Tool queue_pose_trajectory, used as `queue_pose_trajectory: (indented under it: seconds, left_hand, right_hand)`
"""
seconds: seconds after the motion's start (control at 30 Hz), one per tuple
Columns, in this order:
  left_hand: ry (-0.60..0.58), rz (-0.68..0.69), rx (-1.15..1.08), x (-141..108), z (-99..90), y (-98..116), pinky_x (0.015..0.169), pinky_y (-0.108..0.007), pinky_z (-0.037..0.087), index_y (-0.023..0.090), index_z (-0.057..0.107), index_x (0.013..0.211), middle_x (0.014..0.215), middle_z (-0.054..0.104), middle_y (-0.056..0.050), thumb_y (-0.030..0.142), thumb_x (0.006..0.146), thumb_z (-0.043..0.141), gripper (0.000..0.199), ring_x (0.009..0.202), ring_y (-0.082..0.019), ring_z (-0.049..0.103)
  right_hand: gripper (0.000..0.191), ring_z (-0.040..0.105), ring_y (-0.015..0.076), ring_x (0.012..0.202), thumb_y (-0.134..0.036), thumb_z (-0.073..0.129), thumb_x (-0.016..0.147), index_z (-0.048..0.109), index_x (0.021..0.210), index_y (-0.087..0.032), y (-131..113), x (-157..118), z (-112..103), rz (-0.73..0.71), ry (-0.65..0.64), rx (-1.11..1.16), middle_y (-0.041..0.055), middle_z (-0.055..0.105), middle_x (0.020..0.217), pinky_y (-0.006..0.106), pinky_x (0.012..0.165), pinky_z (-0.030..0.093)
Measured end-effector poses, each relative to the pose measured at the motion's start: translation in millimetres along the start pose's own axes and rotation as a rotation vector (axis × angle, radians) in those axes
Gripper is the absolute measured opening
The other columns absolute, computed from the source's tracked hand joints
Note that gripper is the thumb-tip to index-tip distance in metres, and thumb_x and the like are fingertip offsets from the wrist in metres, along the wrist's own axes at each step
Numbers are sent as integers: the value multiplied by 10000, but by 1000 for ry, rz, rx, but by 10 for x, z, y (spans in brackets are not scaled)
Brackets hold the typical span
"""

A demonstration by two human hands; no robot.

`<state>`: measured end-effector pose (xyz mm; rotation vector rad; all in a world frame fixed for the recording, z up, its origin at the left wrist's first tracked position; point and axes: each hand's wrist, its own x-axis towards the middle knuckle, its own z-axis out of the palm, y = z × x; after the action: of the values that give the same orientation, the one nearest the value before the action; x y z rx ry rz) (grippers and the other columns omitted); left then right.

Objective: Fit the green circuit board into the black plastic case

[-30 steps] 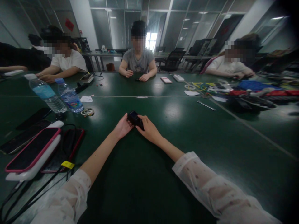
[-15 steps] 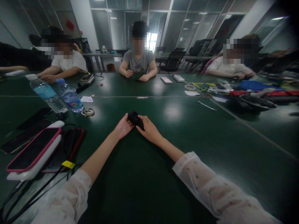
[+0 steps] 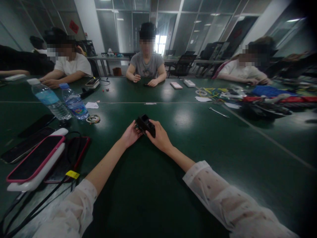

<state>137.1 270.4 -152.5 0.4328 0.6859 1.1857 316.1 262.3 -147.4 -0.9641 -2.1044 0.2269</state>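
Note:
Both hands hold a small black box-shaped device [image 3: 145,124] just above the green table [image 3: 158,175]. A dark rectangle like a little screen shows on its upper face; its exact kind cannot be made out. My left hand [image 3: 131,135] supports the left end, palm turned up and fingers curled under it. On the right side my right hand [image 3: 159,136] grips it, with the thumb at the near edge and the fingers over the far edge. The fingers cover parts of the device.
To the left lie phones [image 3: 37,158] with black cables [image 3: 49,195], near two water bottles [image 3: 75,102] and a coiled wire ring [image 3: 93,119]. A wrench [image 3: 219,112] and a heap of cables and bags [image 3: 272,96] lie right. Several people [image 3: 146,62] sit across the table.
The device has tilted and turned between my hands, so more of its dark front face shows. My right hand has shifted slightly right; my left has stayed nearly still.

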Motion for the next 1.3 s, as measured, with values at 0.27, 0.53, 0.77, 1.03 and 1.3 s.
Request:
queue_pose_trajectory:
  seconds: [0.27,0.53,0.77,1.03,1.3]
  left_hand:
    - [-26,-4,16,19,-3,-17,906,-342,469,169,552,1145,983,659,-103,413,906,474,351,948,-203,636]
    - [9,1,-24,8,29,-13,942,-350,470,164,506,1206,1032,649,-117,397,903,485,383,999,-210,629]
    - [13,-10,0,-8,39,-11,936,-346,469,173,517,1201,1009,647,-108,411,903,481,383,991,-210,625]
    - [32,2,5,-29,82,2,923,-329,468,153,535,1157,998,637,-113,397,908,474,355,966,-201,622]
    - [15,5,2,9,23,-12,908,-336,478,174,538,1146,997,642,-107,403,897,495,341,981,-210,621]
  right_hand:
    - [498,510,265,1195,-362,495,914,331,1360,-216,75,20,-28,142,272,37,137,487,1296,474,1020,439]
    - [437,557,255,1111,-365,542,878,446,1268,-193,419,38,71,385,342,194,130,564,1214,478,987,445]
    - [372,558,265,1084,-225,596,811,542,1179,-209,415,44,82,316,167,131,105,546,1138,504,968,461]
    - [406,536,262,1130,-176,590,813,517,1210,-218,390,37,93,282,95,119,101,505,1177,510,990,463]
    - [410,530,265,1136,-173,579,817,512,1219,-208,377,27,91,269,78,116,112,499,1185,505,979,470]
